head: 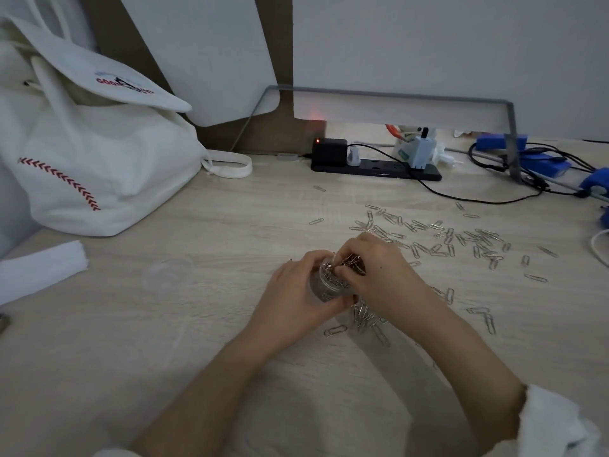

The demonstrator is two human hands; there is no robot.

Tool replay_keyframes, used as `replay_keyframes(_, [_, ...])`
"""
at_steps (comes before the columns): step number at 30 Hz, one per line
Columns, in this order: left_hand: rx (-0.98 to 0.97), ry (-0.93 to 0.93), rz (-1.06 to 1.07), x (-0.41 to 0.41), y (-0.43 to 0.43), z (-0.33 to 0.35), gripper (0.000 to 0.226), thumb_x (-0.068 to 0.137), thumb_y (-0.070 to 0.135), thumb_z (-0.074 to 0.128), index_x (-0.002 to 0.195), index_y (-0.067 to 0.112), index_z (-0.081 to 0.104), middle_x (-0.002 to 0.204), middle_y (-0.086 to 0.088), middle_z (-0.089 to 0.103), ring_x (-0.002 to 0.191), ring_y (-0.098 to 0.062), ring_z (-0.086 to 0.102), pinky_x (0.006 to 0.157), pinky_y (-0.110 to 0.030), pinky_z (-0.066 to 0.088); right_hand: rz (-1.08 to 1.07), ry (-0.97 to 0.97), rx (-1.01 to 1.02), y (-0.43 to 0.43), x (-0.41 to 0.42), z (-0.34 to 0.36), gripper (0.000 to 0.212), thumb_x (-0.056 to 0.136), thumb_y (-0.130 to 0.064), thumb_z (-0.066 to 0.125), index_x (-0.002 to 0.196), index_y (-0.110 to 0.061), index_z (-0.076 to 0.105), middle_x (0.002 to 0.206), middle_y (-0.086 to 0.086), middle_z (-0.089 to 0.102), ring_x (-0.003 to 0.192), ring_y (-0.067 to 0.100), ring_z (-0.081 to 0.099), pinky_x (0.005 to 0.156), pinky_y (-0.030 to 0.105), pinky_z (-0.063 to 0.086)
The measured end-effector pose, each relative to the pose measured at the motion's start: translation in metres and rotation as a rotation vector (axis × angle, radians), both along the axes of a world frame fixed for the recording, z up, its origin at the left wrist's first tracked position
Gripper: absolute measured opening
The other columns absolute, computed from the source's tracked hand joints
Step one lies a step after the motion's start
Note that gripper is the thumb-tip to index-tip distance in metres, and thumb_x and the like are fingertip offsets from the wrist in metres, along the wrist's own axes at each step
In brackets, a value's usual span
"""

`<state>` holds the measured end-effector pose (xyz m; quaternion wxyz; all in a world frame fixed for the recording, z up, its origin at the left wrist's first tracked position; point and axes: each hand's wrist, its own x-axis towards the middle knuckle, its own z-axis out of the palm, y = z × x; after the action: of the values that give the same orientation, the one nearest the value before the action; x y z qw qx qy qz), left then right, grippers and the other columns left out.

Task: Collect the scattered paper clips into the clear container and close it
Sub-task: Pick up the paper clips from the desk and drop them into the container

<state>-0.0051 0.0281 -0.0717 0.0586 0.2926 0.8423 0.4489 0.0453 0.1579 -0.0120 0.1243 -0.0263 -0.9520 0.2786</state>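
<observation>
At the middle of the wooden desk (197,324), your left hand (296,298) curls round the clear container (324,285), fingers wrapped on its wall, holding it tipped a little toward your right hand (379,275). It already holds clips. Your right hand sits at the container's mouth, fingertips pinching a bunch of paper clips (352,261) just over the opening. At 5 o'clock from the container, a small heap of clips (365,319) lies on the desk. Loose paper clips (461,239) lie scattered from 1 to 3 o'clock. A white tote bag (99,153) slumps at 10 o'clock, and a black power strip (379,168) lies at 1 o'clock near the wall.
</observation>
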Motion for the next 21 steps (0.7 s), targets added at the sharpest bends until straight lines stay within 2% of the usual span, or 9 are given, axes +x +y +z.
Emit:
replay_keyframes(4, [-0.003,-0.004,-0.001,0.000,0.000,-0.001,0.065,0.061,0.065,0.066,0.118,0.041,0.047,0.110,0.020,0.062,0.110,-0.007,0.055,0.096,-0.039,0.044,-0.005,0.031,0.042,-0.002,-0.002,0.000,0.013,0.085,-0.013,0.056,0.098,-0.011,0.060,0.095,-0.002,0.047,0.083,0.011,0.046,0.071,0.019,0.038])
replay_keyframes(9, [0.003,0.009,-0.007,-0.001,-0.001,-0.002,0.066,0.061,0.064,0.067,0.119,0.040,0.047,0.110,0.018,0.063,0.109,-0.009,0.057,0.096,-0.039,0.045,0.023,0.086,0.040,-0.001,-0.003,-0.003,0.010,0.085,-0.011,0.055,0.094,-0.010,0.061,0.094,-0.002,0.052,0.080,0.010,0.048,0.065,0.014,0.037])
replay_keyframes(11, [0.017,0.012,-0.006,0.000,0.000,-0.001,0.066,0.061,0.065,0.067,0.119,0.039,0.048,0.109,0.018,0.063,0.108,-0.010,0.057,0.095,-0.040,0.045,0.043,0.094,0.012,0.000,-0.001,-0.004,0.011,0.087,-0.012,0.053,0.093,-0.011,0.063,0.094,-0.002,0.056,0.083,0.010,0.049,0.070,0.015,0.038])
replay_keyframes(14, [0.030,0.017,0.000,0.002,-0.001,-0.001,0.064,0.061,0.064,0.067,0.116,0.037,0.049,0.110,0.017,0.063,0.109,-0.010,0.057,0.096,-0.041,0.044,0.057,0.135,-0.036,0.004,0.007,-0.004,0.014,0.089,-0.016,0.050,0.092,-0.016,0.064,0.090,-0.008,0.057,0.089,0.010,0.051,0.081,0.023,0.043])
replay_keyframes(16, [0.020,0.012,0.005,0.002,-0.002,0.000,0.062,0.061,0.064,0.066,0.114,0.038,0.047,0.113,0.018,0.061,0.111,-0.010,0.055,0.097,-0.040,0.043,0.025,0.159,-0.048,0.013,0.015,-0.008,0.015,0.090,-0.018,0.049,0.093,-0.017,0.064,0.093,-0.008,0.059,0.093,0.009,0.051,0.084,0.023,0.042])
replay_keyframes(18, [0.010,-0.002,0.010,0.003,-0.003,0.002,0.062,0.061,0.065,0.066,0.114,0.042,0.044,0.115,0.018,0.059,0.113,-0.007,0.053,0.098,-0.034,0.042,-0.042,0.144,-0.029,0.032,0.025,-0.014,0.016,0.090,-0.020,0.048,0.096,-0.017,0.063,0.099,-0.008,0.058,0.097,0.008,0.049,0.085,0.020,0.037])
replay_keyframes(21, [0.016,-0.040,0.018,0.004,-0.004,0.004,0.059,0.068,0.052,0.073,0.118,0.038,0.045,0.118,0.019,0.058,0.111,0.005,0.051,0.089,-0.012,0.038,-0.192,0.132,-0.010,0.073,0.041,-0.028,0.021,0.091,-0.021,0.046,0.103,-0.015,0.062,0.110,-0.003,0.056,0.105,0.010,0.043,0.087,0.016,0.026])
